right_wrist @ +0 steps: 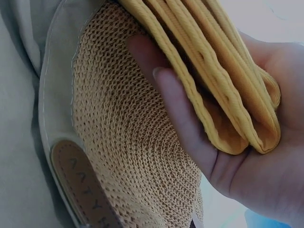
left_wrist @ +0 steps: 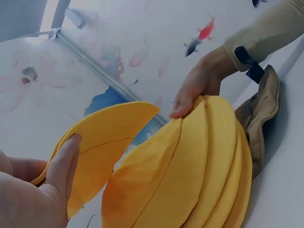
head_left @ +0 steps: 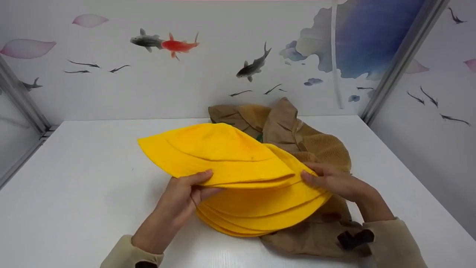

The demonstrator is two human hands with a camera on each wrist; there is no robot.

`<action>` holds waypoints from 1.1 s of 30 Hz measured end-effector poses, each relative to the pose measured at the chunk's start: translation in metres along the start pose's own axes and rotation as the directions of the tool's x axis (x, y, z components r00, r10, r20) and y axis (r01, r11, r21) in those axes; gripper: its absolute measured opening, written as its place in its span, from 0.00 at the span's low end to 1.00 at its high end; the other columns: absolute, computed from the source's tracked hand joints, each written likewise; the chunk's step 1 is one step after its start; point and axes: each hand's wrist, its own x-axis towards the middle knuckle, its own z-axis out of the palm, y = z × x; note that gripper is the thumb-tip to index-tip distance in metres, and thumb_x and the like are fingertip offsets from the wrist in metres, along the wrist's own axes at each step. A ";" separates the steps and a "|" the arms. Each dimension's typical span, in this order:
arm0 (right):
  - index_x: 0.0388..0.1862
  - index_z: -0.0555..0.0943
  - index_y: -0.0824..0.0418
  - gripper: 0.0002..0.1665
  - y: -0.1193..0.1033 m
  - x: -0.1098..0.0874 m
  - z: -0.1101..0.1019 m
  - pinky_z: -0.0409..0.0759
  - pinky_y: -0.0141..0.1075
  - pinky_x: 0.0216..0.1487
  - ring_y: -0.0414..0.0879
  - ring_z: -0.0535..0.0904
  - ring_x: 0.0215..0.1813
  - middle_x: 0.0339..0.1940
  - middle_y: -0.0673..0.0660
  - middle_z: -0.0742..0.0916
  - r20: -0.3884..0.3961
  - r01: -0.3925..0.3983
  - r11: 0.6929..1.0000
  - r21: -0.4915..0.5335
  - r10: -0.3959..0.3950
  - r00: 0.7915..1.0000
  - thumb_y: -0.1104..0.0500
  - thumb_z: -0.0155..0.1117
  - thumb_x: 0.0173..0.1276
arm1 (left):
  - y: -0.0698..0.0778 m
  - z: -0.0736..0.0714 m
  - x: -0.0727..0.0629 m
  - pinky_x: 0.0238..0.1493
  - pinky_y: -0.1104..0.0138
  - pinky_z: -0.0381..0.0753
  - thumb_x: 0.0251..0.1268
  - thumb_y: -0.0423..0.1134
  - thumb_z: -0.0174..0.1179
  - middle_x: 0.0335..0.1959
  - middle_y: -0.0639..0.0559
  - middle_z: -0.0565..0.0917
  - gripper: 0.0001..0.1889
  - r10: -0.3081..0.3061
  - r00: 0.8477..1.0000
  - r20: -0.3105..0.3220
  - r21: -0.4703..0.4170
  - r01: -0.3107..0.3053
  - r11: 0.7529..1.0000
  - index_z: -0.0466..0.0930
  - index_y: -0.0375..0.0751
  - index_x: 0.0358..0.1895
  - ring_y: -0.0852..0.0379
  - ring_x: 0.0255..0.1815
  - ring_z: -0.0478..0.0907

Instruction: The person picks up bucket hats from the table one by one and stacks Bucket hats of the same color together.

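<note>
My left hand (head_left: 177,203) pinches the brim of a yellow bucket hat (head_left: 219,147), thumb on top and fingers beneath. My right hand (head_left: 340,184) grips the brims of a stack of several more yellow bucket hats (head_left: 256,208), nested one in another. In the left wrist view, a gap shows between the left hand's hat (left_wrist: 107,142) and the stack (left_wrist: 190,166). The right wrist view has folded yellow brims (right_wrist: 223,90) lying between thumb and fingers. Right behind that hand is a tan woven hat (right_wrist: 128,99) with a leather label (right_wrist: 85,185).
Brown and tan hats (head_left: 280,123) lie in a heap on the white table (head_left: 85,178), behind and under the yellow ones. A white panel with painted fish (head_left: 178,45) closes off the back. Metal posts (head_left: 405,59) stand at the corners.
</note>
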 end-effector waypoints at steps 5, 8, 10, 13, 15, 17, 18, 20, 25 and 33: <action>0.71 0.70 0.58 0.28 0.000 -0.003 0.002 0.76 0.37 0.57 0.50 0.78 0.53 0.55 0.64 0.80 -0.062 -0.076 0.997 -0.015 0.075 0.995 0.44 0.43 0.82 | -0.012 0.009 -0.003 0.54 0.55 0.84 0.73 0.26 0.53 0.65 0.41 0.75 0.25 -0.010 0.999 0.053 0.013 0.009 1.000 0.59 0.39 0.69 0.48 0.58 0.83; 0.76 0.65 0.60 0.38 -0.002 -0.006 0.002 0.70 0.46 0.67 0.55 0.71 0.65 0.69 0.66 0.74 -0.130 -0.177 0.983 -0.046 0.170 0.977 0.37 0.39 0.81 | -0.018 0.015 -0.005 0.55 0.55 0.84 0.73 0.26 0.54 0.65 0.42 0.74 0.25 -0.027 0.997 0.070 -0.005 0.027 1.000 0.58 0.38 0.69 0.48 0.59 0.83; 0.77 0.63 0.59 0.41 -0.003 -0.007 0.002 0.66 0.51 0.70 0.56 0.68 0.69 0.72 0.65 0.72 -0.163 -0.221 0.974 -0.057 0.209 0.964 0.33 0.35 0.80 | -0.023 0.019 -0.007 0.55 0.55 0.84 0.73 0.26 0.54 0.65 0.42 0.74 0.26 -0.039 0.996 0.080 -0.026 0.041 0.999 0.58 0.39 0.70 0.48 0.60 0.82; 0.74 0.67 0.58 0.42 -0.004 -0.005 0.002 0.66 0.50 0.69 0.55 0.70 0.66 0.66 0.63 0.76 -0.168 -0.204 0.977 -0.055 0.192 0.967 0.32 0.26 0.80 | -0.032 0.026 -0.009 0.56 0.54 0.84 0.72 0.27 0.55 0.65 0.42 0.74 0.27 -0.044 0.995 0.090 -0.047 0.049 0.998 0.58 0.38 0.70 0.48 0.60 0.81; 0.70 0.70 0.58 0.43 -0.005 -0.003 0.002 0.69 0.46 0.66 0.53 0.74 0.61 0.60 0.61 0.79 -0.152 -0.172 0.985 -0.028 0.166 0.974 0.33 0.21 0.80 | -0.038 0.031 -0.011 0.56 0.54 0.83 0.72 0.27 0.56 0.65 0.42 0.74 0.27 -0.049 0.995 0.088 -0.060 0.054 0.997 0.57 0.38 0.70 0.48 0.61 0.81; 0.68 0.72 0.58 0.44 -0.006 -0.001 0.003 0.71 0.41 0.63 0.51 0.77 0.56 0.54 0.59 0.81 -0.130 -0.139 0.990 -0.001 0.138 0.982 0.33 0.19 0.80 | -0.043 0.035 -0.012 0.56 0.54 0.84 0.72 0.28 0.57 0.65 0.42 0.74 0.27 -0.059 0.995 0.074 -0.060 0.064 0.996 0.58 0.38 0.69 0.48 0.61 0.81; 0.67 0.73 0.59 0.45 -0.006 0.000 0.003 0.73 0.38 0.61 0.50 0.78 0.54 0.52 0.59 0.82 -0.121 -0.130 0.991 0.015 0.131 0.984 0.32 0.19 0.80 | -0.046 0.037 -0.012 0.56 0.54 0.84 0.72 0.27 0.57 0.65 0.42 0.74 0.27 -0.064 0.996 0.068 -0.059 0.068 0.996 0.58 0.37 0.69 0.48 0.61 0.80; 0.66 0.73 0.61 0.45 -0.007 0.001 0.004 0.78 0.36 0.58 0.49 0.80 0.51 0.50 0.58 0.83 -0.097 -0.111 0.992 0.060 0.116 0.988 0.33 0.19 0.80 | -0.050 0.041 -0.013 0.56 0.54 0.84 0.71 0.28 0.57 0.64 0.42 0.75 0.26 -0.084 0.995 0.051 -0.043 0.086 0.995 0.59 0.37 0.68 0.48 0.60 0.81; 0.64 0.73 0.65 0.46 -0.009 0.001 0.002 0.83 0.37 0.53 0.49 0.82 0.47 0.48 0.61 0.83 -0.050 -0.067 0.992 0.107 0.073 0.996 0.34 0.18 0.80 | -0.063 0.048 -0.016 0.57 0.56 0.84 0.73 0.31 0.57 0.62 0.41 0.77 0.23 -0.138 0.990 0.027 0.000 0.138 0.990 0.62 0.32 0.66 0.48 0.58 0.83; 0.62 0.72 0.65 0.34 -0.005 -0.006 -0.001 0.80 0.31 0.51 0.41 0.81 0.43 0.40 0.53 0.83 -0.003 -0.017 0.997 0.079 0.017 1.000 0.39 0.33 0.82 | -0.084 0.054 -0.018 0.56 0.58 0.84 0.72 0.34 0.60 0.55 0.45 0.80 0.20 -0.159 0.987 0.003 0.029 0.159 0.987 0.66 0.29 0.61 0.50 0.54 0.85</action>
